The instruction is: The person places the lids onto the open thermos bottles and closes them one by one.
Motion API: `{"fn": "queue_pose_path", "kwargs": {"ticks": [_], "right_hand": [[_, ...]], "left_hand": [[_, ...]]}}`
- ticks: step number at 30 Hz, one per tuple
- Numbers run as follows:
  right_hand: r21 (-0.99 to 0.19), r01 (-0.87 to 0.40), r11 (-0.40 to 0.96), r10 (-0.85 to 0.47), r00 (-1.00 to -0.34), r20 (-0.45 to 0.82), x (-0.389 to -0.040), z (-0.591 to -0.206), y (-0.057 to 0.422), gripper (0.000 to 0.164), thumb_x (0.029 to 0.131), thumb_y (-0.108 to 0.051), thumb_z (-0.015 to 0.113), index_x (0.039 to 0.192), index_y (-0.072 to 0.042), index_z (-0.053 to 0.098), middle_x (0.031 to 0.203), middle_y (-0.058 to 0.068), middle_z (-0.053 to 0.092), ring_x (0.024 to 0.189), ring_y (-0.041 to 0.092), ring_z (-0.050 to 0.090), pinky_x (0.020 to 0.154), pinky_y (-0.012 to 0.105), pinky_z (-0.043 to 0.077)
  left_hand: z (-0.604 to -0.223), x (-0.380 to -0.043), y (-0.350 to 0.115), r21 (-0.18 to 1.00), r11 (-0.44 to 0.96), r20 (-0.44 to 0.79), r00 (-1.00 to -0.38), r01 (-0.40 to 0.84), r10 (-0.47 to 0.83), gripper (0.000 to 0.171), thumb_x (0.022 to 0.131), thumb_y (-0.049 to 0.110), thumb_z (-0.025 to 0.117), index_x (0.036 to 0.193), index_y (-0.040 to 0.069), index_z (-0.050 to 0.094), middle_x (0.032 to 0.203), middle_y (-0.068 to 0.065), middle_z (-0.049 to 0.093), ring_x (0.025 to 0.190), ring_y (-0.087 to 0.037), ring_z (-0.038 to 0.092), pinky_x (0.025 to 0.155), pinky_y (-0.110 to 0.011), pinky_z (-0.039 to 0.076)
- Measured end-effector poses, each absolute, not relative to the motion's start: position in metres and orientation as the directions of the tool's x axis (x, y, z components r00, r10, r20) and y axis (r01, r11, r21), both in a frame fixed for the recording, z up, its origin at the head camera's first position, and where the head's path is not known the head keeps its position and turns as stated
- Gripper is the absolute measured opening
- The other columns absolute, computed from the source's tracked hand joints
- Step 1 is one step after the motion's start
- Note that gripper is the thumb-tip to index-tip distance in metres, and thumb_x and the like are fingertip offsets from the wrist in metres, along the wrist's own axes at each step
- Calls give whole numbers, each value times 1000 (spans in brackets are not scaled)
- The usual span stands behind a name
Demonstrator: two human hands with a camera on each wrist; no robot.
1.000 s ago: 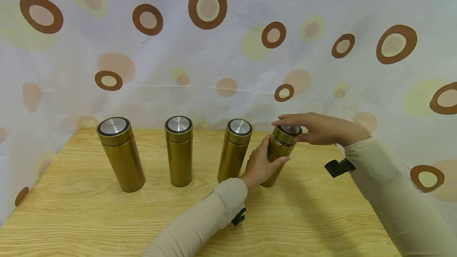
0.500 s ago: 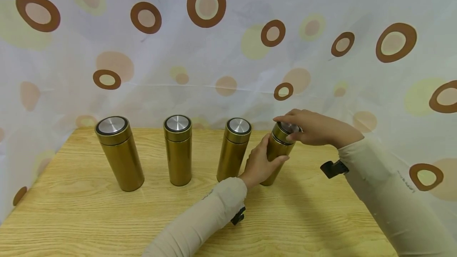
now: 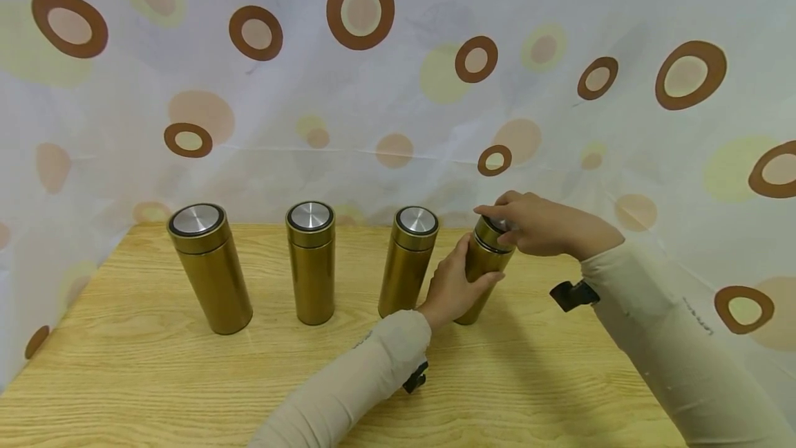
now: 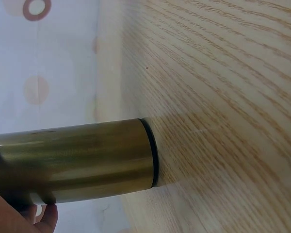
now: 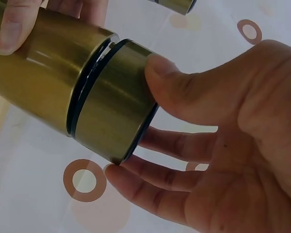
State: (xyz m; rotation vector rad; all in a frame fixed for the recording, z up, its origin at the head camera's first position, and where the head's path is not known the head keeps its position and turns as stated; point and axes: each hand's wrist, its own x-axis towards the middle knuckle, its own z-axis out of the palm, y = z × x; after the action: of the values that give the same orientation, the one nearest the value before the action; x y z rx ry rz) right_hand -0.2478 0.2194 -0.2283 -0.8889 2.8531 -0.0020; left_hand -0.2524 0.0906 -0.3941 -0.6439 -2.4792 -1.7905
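Note:
At the right end of a row of gold thermos flasks, my left hand (image 3: 452,290) grips the body of the rightmost thermos flask (image 3: 480,269), thumb in front and fingers round the back. Its base rests on the wooden table in the left wrist view. My right hand (image 3: 539,227) holds the lid (image 5: 117,99) from above, thumb on one side and fingers on the other. In the right wrist view a narrow gap with a dark ring shows between lid and body. The lid's silver top is mostly hidden under the right hand in the head view.
Three similar flasks stand upright with lids on: a left flask (image 3: 211,272), a middle flask (image 3: 312,265) and a near flask (image 3: 408,261) close beside my left hand. The wood-grain table (image 3: 186,393) ends at a patterned cloth (image 3: 398,102) behind.
The right hand has closed in on the lid, its wrist swinging left and the fingers bending round it. The left hand keeps its hold on the flask body.

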Motion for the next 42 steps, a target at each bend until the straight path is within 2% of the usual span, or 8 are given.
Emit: {"fn": "queue_pose_path", "kwargs": {"ticks": [7,14,21,25,29,36,42], "right_hand": [[-44,-546,837,-545,-821,-173,-248,-227,218,55,91,-2,61,143,-5,44,126,27,50,109,41,56,87,50,51],[-40,-559,828,-557,-814,-166,-250,-228,220,54,90,-1,62,141,-4,47,126,26,52,107,39,57,85,48,52],[39,-525,850,-516,-845,-137,-258,-230,219,48,94,-23,61,134,2,52,103,18,58,82,23,57,71,42,50],[64,-492,868,-482,-867,-129,-261,-230,220,51,93,-34,60,128,2,57,99,16,59,79,23,55,68,41,48],[59,-492,869,-483,-868,-121,-262,-230,221,51,92,-38,60,124,1,59,96,14,60,78,23,54,66,40,47],[34,-511,859,-507,-857,-92,-258,-233,219,56,90,-34,66,132,2,54,106,21,59,81,25,59,68,42,52],[-52,-599,799,-601,-795,-86,-254,-233,227,53,86,-13,72,135,-3,52,121,21,55,102,32,59,83,48,51]], "left_hand": [[-394,-252,90,907,256,250,-916,336,315,68,88,40,69,143,21,35,130,2,55,111,-13,57,94,-32,48],[-394,-254,90,906,260,246,-916,333,318,69,88,42,68,144,22,34,131,4,54,112,-13,57,94,-32,48],[-393,-254,89,903,278,231,-917,327,326,73,88,43,67,148,24,30,134,4,53,115,-14,56,97,-34,47],[-392,-253,88,905,285,214,-917,315,335,73,88,44,67,148,26,30,134,5,53,117,-15,55,98,-35,46],[-392,-253,87,906,291,199,-917,307,346,74,88,46,66,148,27,29,135,5,52,118,-15,55,98,-36,46],[-392,-255,86,903,300,203,-921,307,332,77,88,45,66,150,25,26,139,3,50,121,-17,53,100,-37,45],[-391,-254,86,909,273,205,-906,317,370,76,89,42,66,150,22,26,140,2,49,122,-16,52,101,-37,44]]}}
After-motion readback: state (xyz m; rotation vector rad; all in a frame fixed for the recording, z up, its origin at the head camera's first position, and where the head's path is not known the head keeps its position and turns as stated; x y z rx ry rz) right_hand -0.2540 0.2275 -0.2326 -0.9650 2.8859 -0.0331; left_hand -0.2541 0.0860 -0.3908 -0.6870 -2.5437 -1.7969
